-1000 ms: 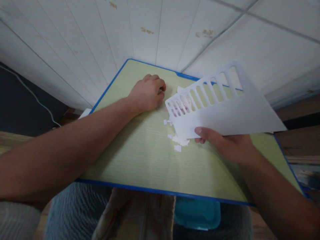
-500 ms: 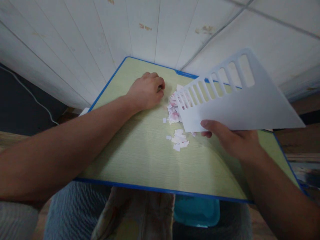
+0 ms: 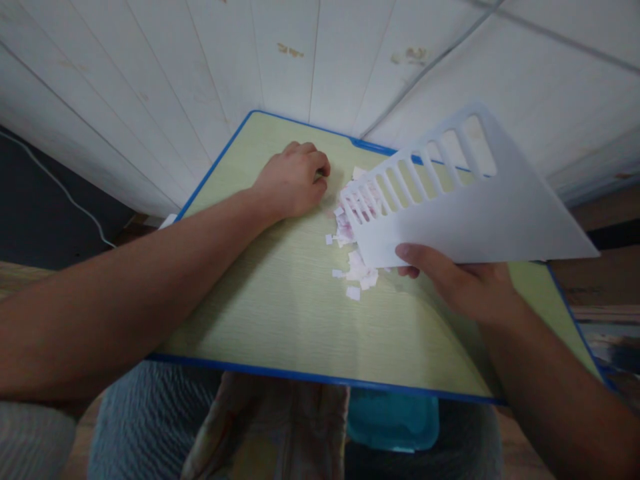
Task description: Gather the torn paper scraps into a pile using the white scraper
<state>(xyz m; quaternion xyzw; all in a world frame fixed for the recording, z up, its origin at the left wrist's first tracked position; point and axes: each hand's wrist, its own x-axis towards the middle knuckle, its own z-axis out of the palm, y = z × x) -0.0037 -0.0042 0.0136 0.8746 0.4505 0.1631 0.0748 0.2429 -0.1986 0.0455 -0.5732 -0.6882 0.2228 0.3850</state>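
Note:
My right hand (image 3: 450,273) grips a white slotted sheet (image 3: 450,227) by its lower edge, thumb on top and fingertips underneath. The sheet is stiff and tilted, with a row of rounded slots growing larger toward its far upper corner. Its left end hangs over or touches a heap of small torn paper pieces (image 3: 345,230), some white, some pinkish, partly seen through the slots. Nearer to me lies a smaller cluster of white paper scraps (image 3: 361,268). My left hand (image 3: 295,179) rests on the table left of the heap, fingers curled in, with nothing visible in them.
The light green table (image 3: 280,307) has a blue rim and stands against a white panelled wall (image 3: 210,73). A grey cable (image 3: 415,80) runs down the wall. Below the front edge are a teal plastic container (image 3: 393,420) and a patterned cloth (image 3: 280,427).
My right hand has moved the slotted sheet slightly left and toward me, over more of the paper heap. Some scraps in the nearer cluster have shifted. My left hand stays in place.

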